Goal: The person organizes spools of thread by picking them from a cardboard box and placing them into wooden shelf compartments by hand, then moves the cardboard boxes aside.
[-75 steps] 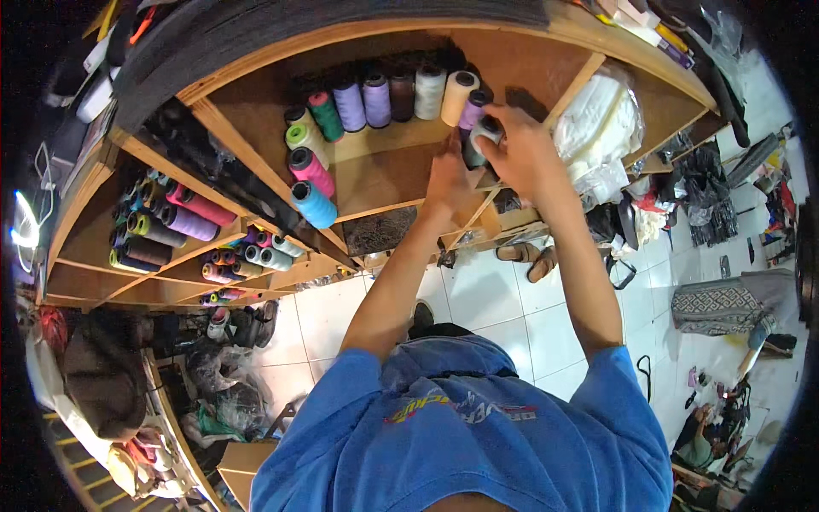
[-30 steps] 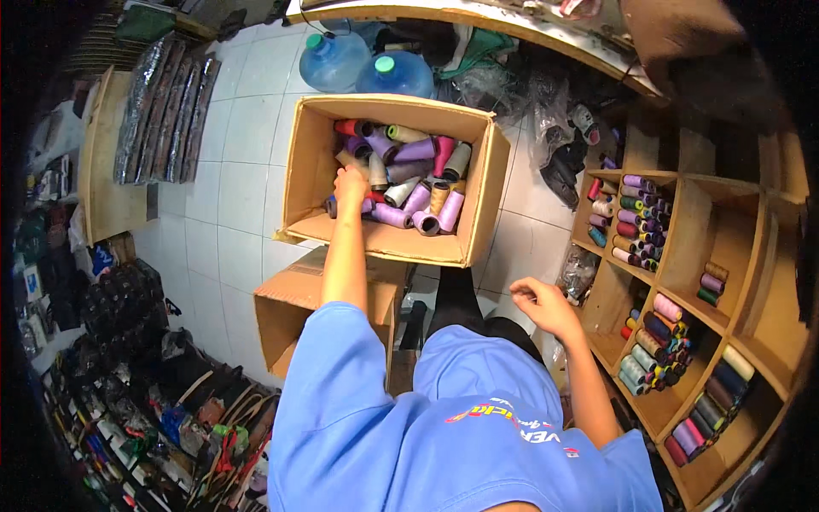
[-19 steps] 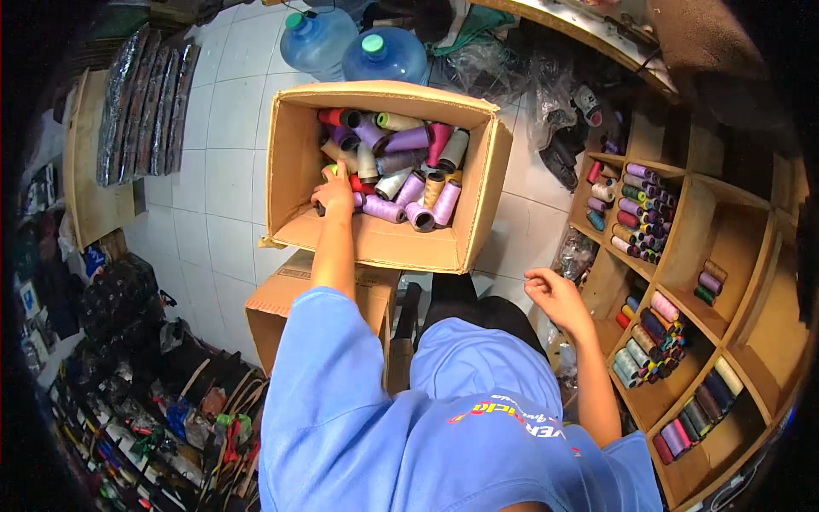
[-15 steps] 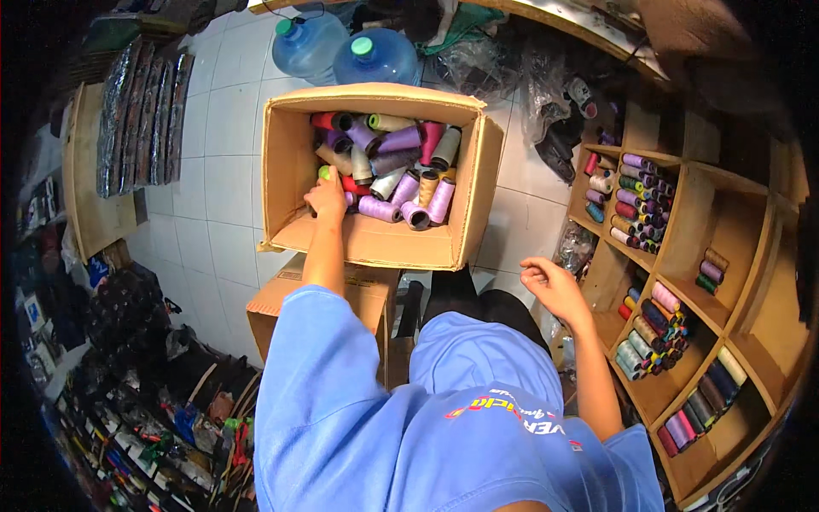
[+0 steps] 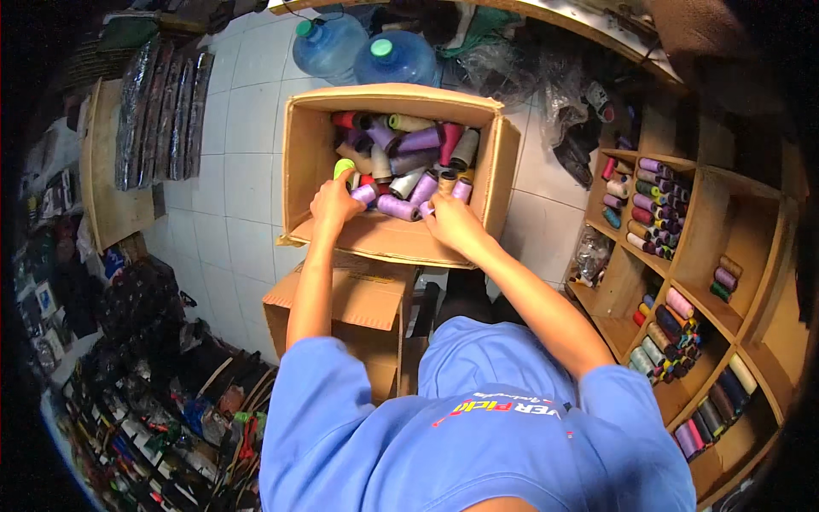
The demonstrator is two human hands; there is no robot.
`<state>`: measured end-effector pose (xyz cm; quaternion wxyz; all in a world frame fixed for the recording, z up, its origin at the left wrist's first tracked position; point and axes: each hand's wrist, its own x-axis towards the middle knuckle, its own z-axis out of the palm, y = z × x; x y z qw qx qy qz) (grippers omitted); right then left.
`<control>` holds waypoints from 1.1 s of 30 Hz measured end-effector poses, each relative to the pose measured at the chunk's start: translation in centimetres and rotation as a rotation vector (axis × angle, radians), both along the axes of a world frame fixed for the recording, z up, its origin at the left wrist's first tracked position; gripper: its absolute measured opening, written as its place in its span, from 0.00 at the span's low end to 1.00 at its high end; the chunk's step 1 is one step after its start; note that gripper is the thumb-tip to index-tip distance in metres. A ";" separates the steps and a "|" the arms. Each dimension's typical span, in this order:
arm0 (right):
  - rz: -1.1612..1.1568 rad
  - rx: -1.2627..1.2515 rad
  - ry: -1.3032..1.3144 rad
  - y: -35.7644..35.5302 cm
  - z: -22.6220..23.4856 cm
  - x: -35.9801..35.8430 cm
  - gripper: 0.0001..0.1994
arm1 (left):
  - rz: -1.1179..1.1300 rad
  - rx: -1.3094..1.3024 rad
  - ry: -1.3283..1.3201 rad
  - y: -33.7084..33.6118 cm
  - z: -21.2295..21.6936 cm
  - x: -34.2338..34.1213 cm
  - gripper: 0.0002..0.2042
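Observation:
An open cardboard box (image 5: 392, 247) holds a jumble of thread spools in purple, red, tan, grey and lime. Inside its near left corner, my left hand (image 5: 335, 203) has its fingers closed around a lilac spool (image 5: 364, 194). A lime-green spool (image 5: 344, 167) stands just beyond those fingers. My right hand (image 5: 456, 226) reaches over the front edge, its fingers curled down onto another lilac spool (image 5: 427, 208), which they mostly cover. Close to its fingertips are a tan spool (image 5: 446, 181) and a further lilac spool (image 5: 461, 189).
Under the box's near left side stands a second cardboard box (image 5: 341, 290). Wooden cubbyholes (image 5: 712, 311) with stacked spools line the right. Two blue water jugs (image 5: 397, 64) stand behind the box. Wrapped panels (image 5: 162, 119) lean at far left, with clutter at lower left.
My right hand has moved left from beside the shelves into the box, onto the spools. My left hand has shifted from the lime spool to the lilac one. The whole view has slid slightly.

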<state>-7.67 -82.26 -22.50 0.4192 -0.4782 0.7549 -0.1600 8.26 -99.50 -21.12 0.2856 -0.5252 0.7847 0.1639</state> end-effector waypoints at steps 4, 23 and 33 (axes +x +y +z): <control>0.045 0.340 0.219 -2.9 -6.3 2.5 0.19 | 0.344 0.121 0.716 1.6 7.2 3.5 0.41; -0.214 -0.205 -1.276 11.9 16.0 -13.6 0.29 | 0.623 0.893 1.905 8.7 14.6 -1.3 0.41; -0.789 -0.651 -0.484 44.7 26.2 -3.0 0.27 | -0.068 1.990 1.521 31.0 16.2 -20.2 0.58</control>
